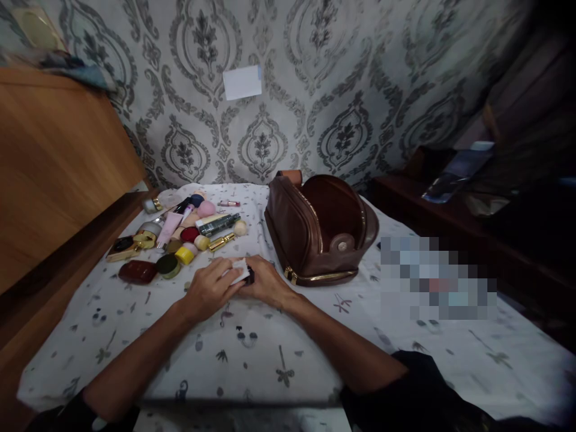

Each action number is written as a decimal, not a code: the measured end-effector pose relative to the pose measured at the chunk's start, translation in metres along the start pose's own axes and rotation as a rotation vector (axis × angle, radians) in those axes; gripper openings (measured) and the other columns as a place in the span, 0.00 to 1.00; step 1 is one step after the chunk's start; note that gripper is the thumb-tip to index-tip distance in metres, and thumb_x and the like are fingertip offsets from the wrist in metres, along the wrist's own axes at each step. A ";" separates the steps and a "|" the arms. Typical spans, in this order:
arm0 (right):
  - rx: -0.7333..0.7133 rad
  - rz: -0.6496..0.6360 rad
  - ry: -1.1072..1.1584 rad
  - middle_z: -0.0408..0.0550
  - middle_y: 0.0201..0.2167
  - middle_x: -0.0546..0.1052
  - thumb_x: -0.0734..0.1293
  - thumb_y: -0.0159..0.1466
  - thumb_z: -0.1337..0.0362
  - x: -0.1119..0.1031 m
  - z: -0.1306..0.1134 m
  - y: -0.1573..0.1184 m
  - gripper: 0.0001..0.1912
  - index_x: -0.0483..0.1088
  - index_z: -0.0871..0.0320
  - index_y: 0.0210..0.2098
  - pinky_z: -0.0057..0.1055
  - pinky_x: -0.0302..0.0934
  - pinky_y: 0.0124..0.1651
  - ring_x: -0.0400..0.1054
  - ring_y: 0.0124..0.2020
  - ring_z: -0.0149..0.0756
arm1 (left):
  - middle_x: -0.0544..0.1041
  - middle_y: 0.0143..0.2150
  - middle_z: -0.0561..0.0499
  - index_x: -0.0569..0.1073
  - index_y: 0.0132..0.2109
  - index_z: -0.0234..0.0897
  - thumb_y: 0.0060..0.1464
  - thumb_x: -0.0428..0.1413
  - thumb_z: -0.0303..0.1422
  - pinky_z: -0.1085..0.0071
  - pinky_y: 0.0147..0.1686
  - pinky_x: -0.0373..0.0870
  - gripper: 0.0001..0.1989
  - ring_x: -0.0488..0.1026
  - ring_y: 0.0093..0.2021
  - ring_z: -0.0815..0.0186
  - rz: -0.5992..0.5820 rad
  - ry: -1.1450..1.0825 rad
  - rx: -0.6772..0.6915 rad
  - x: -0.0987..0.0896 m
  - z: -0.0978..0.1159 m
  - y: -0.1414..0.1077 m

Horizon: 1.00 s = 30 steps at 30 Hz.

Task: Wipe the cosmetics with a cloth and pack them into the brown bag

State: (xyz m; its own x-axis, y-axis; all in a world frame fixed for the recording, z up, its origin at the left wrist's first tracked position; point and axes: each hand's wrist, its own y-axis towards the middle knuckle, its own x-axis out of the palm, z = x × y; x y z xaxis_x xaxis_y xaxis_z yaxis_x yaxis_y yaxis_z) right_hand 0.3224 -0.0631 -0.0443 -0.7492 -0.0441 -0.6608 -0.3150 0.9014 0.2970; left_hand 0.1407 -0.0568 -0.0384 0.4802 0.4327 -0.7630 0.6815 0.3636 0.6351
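Both hands meet over the printed white cloth (252, 360), in front of a brown bag. My left hand (211, 289) has its fingers closed around a folded white wipe (240, 271), which could be tissue or cloth. Against it, my right hand (266, 282) grips a small dark object (250, 276), mostly hidden by the fingers, so its kind cannot be made out. Right of the hands stands the brown leather bag (292, 240), its zipped top gaping. Nearest on the left lie a dark green round jar (168, 266) and a yellow-capped little pot (184, 255).
Cosmetics crowd the left: a pink tube (170, 229), a pink sponge (206, 208), a gold tube (222, 242) and a dark red case (137, 272). Wooden furniture (58, 150) borders the left side. A pixelated patch (432, 279) covers something right of the bag. Patterned wall behind.
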 end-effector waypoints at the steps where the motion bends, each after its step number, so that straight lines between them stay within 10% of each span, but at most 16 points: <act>1: -0.003 -0.001 0.014 0.49 0.37 0.79 0.74 0.51 0.65 0.000 -0.001 0.000 0.17 0.75 0.59 0.40 0.33 0.63 0.43 0.71 0.39 0.42 | 0.75 0.37 0.46 0.74 0.44 0.37 0.64 0.52 0.32 0.69 0.38 0.71 0.07 0.74 0.42 0.62 0.005 0.011 0.022 0.000 0.001 0.000; 11: -0.073 0.078 -0.010 0.50 0.39 0.76 0.74 0.52 0.64 0.009 0.005 -0.003 0.17 0.72 0.59 0.41 0.38 0.63 0.49 0.68 0.44 0.44 | 0.74 0.40 0.44 0.74 0.49 0.38 0.63 0.52 0.35 0.65 0.37 0.71 0.11 0.71 0.40 0.59 -0.038 0.123 0.059 -0.007 0.001 0.008; 18: -0.013 0.074 0.064 0.54 0.48 0.71 0.74 0.51 0.66 0.011 0.002 -0.007 0.48 0.50 0.58 0.66 0.44 0.62 0.53 0.66 0.50 0.47 | 0.72 0.43 0.43 0.73 0.46 0.38 0.56 0.57 0.48 0.64 0.37 0.69 0.19 0.72 0.44 0.54 -0.207 0.205 -0.209 -0.008 -0.006 0.010; 30: 0.038 0.179 -0.004 0.54 0.43 0.73 0.74 0.50 0.60 0.019 0.008 -0.003 0.41 0.59 0.60 0.60 0.44 0.63 0.51 0.67 0.48 0.47 | 0.73 0.28 0.51 0.65 0.29 0.39 0.55 0.55 0.55 0.69 0.26 0.60 0.23 0.72 0.28 0.61 -0.311 0.106 -0.484 -0.006 -0.012 0.009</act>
State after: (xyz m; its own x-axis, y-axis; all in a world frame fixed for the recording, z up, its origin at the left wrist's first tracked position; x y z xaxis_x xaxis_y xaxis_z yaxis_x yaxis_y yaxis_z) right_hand 0.3139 -0.0633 -0.0630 -0.7889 0.1202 -0.6026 -0.1546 0.9103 0.3840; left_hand 0.1372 -0.0458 -0.0261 0.2227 0.3164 -0.9221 0.4402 0.8113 0.3847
